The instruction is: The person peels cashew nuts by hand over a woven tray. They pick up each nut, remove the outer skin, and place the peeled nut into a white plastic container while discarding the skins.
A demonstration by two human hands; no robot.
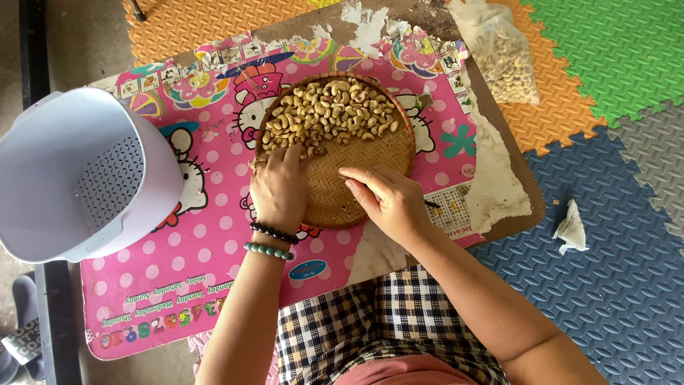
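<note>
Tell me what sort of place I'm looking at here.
Likely a home floor workspace: foam mats, a low table with a pink cartoon cover, and a woven tray of cashews.

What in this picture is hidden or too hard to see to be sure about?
- Head view: the left hand covers the nuts under its fingertips, so any grip on one is hidden.
- The right hand has a thin dark object poking out beside it; too small to identify.
- The woven tray has its near rim hidden by both hands.
- The white basket is cut off by the left edge.
- The clear bag holds contents blurred by plastic.
</note>
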